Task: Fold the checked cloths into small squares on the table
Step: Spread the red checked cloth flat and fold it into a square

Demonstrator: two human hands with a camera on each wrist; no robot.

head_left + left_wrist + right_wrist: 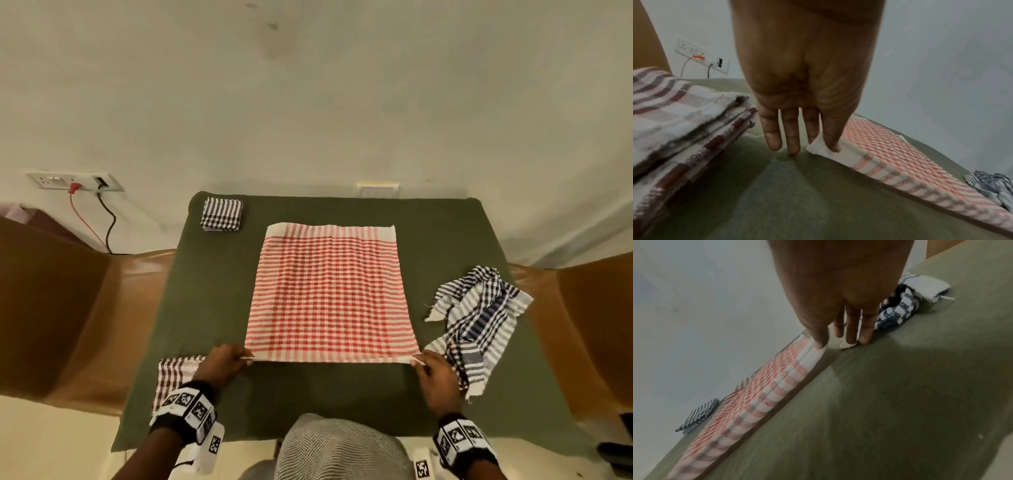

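The red-and-white checked cotton cloth (pixel 330 294) lies spread flat mid-tabletop (pixel 212 291), the left hand (pixel 224 363) and right hand (pixel 433 371) each pinching a near corner, so the first fold seems due: lifting both corners evenly toward the far edge.

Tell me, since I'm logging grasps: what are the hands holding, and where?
Both pinch the red checked cloth by its near corners: left hand the left corner, right hand the right.
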